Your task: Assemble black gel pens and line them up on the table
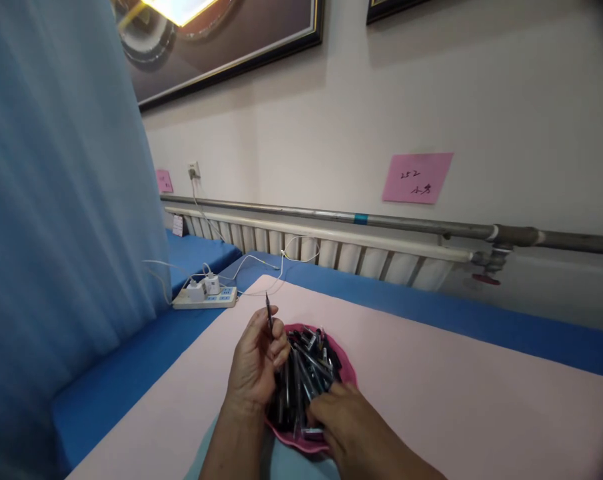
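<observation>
My left hand (258, 360) is closed around a slim dark pen (269, 308), its pointed tip sticking up above the fingers. Just right of it, a pink scalloped basket (350, 371) is heaped with several dark and clear pens (304, 373). Over the basket's lower right side, my right hand (342, 417) reaches down among the pens with curled fingers. It is slightly blurred, and what its fingertips grip is hidden.
A pink sheet (431, 373) covers the blue table (531, 327). A power strip (221, 301) with white chargers and loose cables lies at the left, beside a blue curtain (66, 200). Behind stand a radiator (321, 253) and a metal pipe (301, 212) with a valve.
</observation>
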`<state>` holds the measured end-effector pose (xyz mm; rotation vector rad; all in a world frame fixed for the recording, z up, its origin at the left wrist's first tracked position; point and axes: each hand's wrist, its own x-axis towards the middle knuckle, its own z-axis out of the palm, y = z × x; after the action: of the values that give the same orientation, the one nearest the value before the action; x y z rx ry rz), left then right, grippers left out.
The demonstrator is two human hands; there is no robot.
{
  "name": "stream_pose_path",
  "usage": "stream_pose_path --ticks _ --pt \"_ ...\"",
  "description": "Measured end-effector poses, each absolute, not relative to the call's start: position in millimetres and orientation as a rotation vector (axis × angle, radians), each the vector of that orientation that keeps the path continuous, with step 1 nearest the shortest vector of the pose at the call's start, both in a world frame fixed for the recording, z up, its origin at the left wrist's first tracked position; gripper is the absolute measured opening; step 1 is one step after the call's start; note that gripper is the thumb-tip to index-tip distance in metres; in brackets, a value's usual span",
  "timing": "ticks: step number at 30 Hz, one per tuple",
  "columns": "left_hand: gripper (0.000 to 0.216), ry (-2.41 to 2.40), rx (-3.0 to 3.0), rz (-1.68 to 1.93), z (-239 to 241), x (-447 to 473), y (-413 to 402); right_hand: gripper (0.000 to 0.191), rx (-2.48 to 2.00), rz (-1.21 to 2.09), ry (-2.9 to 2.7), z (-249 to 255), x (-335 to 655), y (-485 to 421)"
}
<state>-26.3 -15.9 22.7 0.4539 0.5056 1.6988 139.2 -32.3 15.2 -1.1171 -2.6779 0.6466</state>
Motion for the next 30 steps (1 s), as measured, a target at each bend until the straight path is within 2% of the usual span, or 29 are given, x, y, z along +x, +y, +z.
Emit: stream_pose_path --ticks 5,11,14,30 --pt "0.013 0.488 0.422 1.684 22.8 -27.7 -14.5 0.005 -1.219 0.471 -2.785 11.9 137.0 -25.5" --pt "0.013 0.486 0.406 1.68 23.4 -27.2 -14.5 0.004 -1.231 0.379 -2.841 3.6 135.0 -22.8" --pt "0.013 0.489 0.393 1.692 24.2 -27.1 -15.1 0.013 -1.247 0.347 -2.803 0.1 136.7 -21.9" --pt "0.012 0.491 0.368 1.72 28.3 -29.1 -15.9 0.018 -1.265 0.398 -2.819 -1.4 134.9 -24.0"
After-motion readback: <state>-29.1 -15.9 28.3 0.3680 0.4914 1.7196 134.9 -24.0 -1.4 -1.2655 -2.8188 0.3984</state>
